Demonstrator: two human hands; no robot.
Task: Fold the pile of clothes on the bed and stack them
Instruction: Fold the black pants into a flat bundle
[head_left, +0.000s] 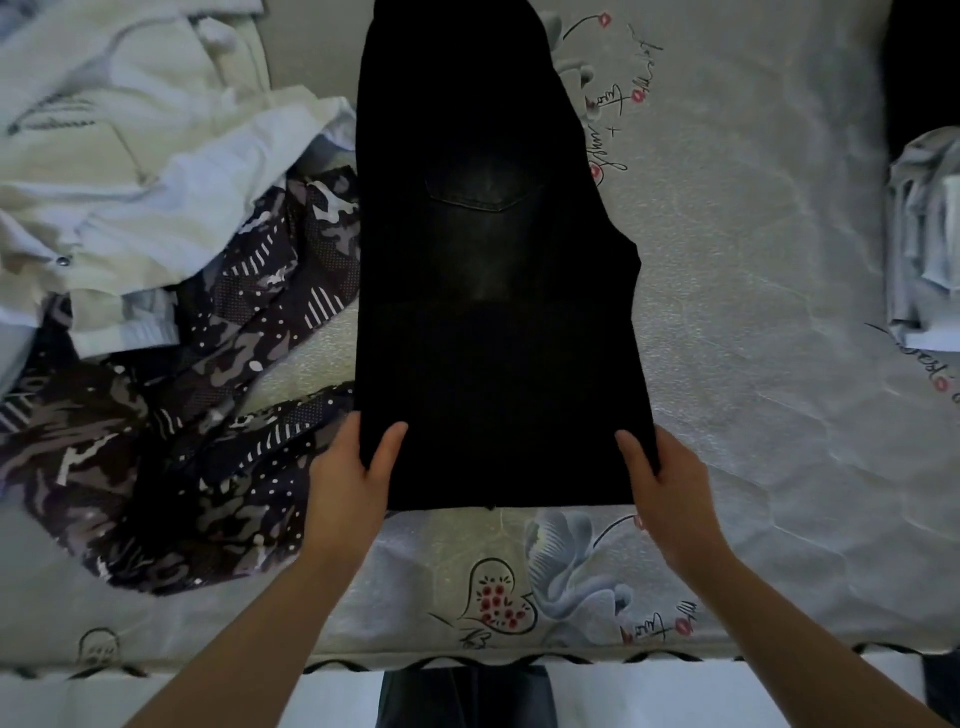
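The bed (753, 291) is filling nearly the whole view, its pale cover printed with flowers, hearts and script; the black jeans (493, 291) are lying lengthwise down its middle, running from twelve o'clock toward six, a back pocket facing up near the centre; the near part is lying doubled over, its edge toward me. At nine to ten o'clock the unfolded pile is sitting just beside the jeans; a cream and white garment (119, 171) is lying on top of a dark camouflage-patterned garment (171, 441), which is spreading toward seven o'clock and touching the jeans' left edge. At three o'clock, well apart from the jeans, a folded pale garment (924, 234) is resting at the bed's edge. My left hand (348, 483) is pinching the near left corner of the jeans, thumb on top and fingers tucked under the cloth; my right hand (670, 488) is gripping the near right corner the same way, thumb lying along the edge.
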